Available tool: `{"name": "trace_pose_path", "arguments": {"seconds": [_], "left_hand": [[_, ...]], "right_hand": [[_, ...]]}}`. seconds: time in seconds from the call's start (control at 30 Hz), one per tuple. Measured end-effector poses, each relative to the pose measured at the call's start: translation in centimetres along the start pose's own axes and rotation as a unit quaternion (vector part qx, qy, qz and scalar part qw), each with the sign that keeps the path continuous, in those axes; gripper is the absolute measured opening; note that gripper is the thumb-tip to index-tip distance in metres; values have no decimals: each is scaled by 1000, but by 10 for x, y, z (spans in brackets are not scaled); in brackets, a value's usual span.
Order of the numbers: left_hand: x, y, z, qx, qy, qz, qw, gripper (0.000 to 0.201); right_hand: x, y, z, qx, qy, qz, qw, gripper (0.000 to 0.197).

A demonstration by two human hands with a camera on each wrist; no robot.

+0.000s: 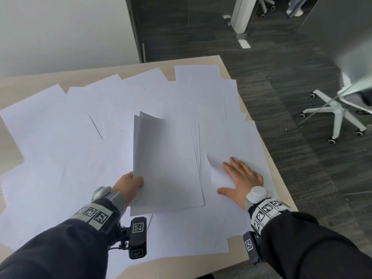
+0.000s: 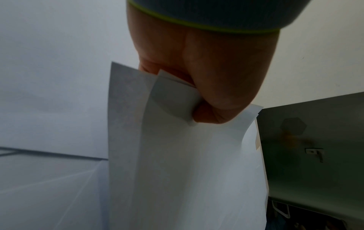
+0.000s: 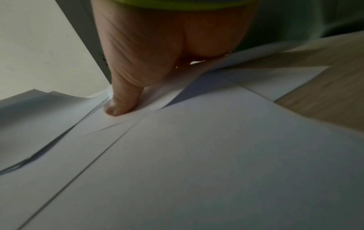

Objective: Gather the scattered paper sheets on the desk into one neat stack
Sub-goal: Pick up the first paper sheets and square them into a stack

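Several white paper sheets point(image 1: 66, 137) lie scattered and overlapping across the light wooden desk point(image 1: 219, 63). My left hand point(image 1: 128, 183) pinches the near left edge of a small stack of sheets point(image 1: 167, 158), thumb on top, lifting its left side so the far corners curl up. In the left wrist view the left hand point(image 2: 199, 87) grips the stack of sheets point(image 2: 177, 163) between curled fingers. My right hand point(image 1: 239, 178) lies flat, fingers spread, pressing a loose sheet point(image 1: 245, 141) just right of the stack. The right wrist view shows my thumb point(image 3: 122, 99) pressed on paper point(image 3: 197, 163).
The desk's right edge point(image 1: 281, 178) runs close beside my right hand, and sheets overhang it near the far corner. A white office chair base point(image 1: 336, 115) stands on the dark floor to the right. A white wall point(image 1: 60, 31) is behind the desk.
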State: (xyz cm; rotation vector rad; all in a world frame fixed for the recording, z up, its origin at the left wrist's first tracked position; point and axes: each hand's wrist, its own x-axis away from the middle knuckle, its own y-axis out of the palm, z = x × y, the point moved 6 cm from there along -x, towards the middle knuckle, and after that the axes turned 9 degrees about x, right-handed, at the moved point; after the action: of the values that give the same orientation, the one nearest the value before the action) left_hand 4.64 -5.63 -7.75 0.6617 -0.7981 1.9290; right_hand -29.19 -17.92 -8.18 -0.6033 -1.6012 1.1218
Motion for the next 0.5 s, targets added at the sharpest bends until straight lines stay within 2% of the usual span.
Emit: {"name": "trace_pose_path", "arguments": {"seconds": [0.13,0.2,0.27,0.33,0.4,0.5], "left_hand": [[4,4,-3,6,-6,-4,1000,20],[6,9,-3,14,-7,-10,1000,21],[7,17,-3,27,-9,-23,999,22],[9,27,-3,42,-11,-39,998,25],[10,37,-3,57,-23,-59,996,29],[17,51,-4,104,-54,-77,990,20]], "right_hand": [[-5,-13,3,-56,16,28,998,73],[-7,-22,3,-132,36,39,990,67],[-6,-32,-2,-277,51,76,957,62],[-6,-41,-18,-378,28,109,919,58],[-8,-46,-46,-379,-20,108,919,59],[-8,-44,-91,-246,-100,72,961,75]]}}
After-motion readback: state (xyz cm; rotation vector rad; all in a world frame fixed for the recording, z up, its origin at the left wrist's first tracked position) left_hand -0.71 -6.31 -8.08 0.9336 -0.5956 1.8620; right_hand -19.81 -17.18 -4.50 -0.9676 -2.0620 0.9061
